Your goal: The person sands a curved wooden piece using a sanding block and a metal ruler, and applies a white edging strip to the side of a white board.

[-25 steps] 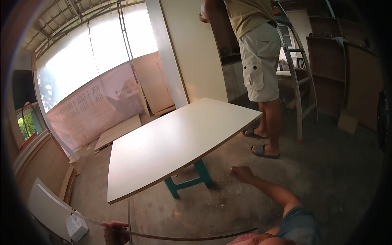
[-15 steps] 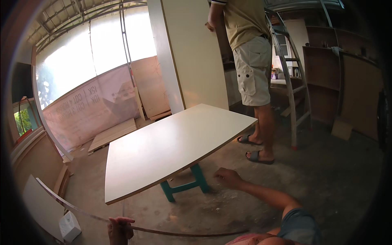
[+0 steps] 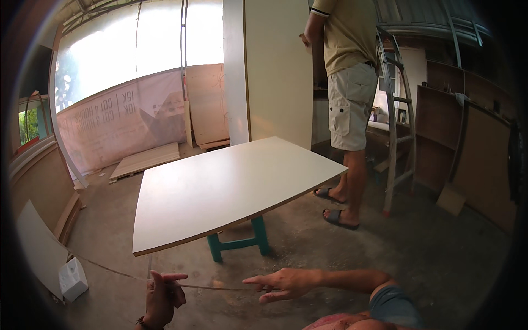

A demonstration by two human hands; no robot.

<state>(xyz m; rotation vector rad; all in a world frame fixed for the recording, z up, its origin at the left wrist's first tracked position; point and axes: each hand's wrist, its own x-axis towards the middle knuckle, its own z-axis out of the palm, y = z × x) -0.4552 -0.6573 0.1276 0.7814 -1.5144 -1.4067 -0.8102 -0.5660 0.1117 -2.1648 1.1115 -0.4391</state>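
A long, thin, flexible edging strip (image 3: 110, 269) curves from the far left across the front of me. My left hand (image 3: 162, 300) is closed round it, thumb up and one finger pointing right. My right hand (image 3: 289, 283) reaches in from the right at the strip's other stretch. Its index finger and thumb are apart, with the strip running between them; I cannot see them pinch it. Just beyond both hands lies a white board (image 3: 236, 192) with a brown front edge, resting on a green stool (image 3: 239, 242).
A person (image 3: 352, 82) in pale shorts and sandals stands behind the board, beside a tall cream panel (image 3: 278, 71). A metal ladder (image 3: 393, 126) is at the right. A white block-like object (image 3: 72, 279) and a leaning white sheet (image 3: 38, 242) are at the left.
My right hand has come down and left to the strip, its fingers spreading. The strip now bends less on the right. The view has shifted slightly; the left hand keeps its hold.
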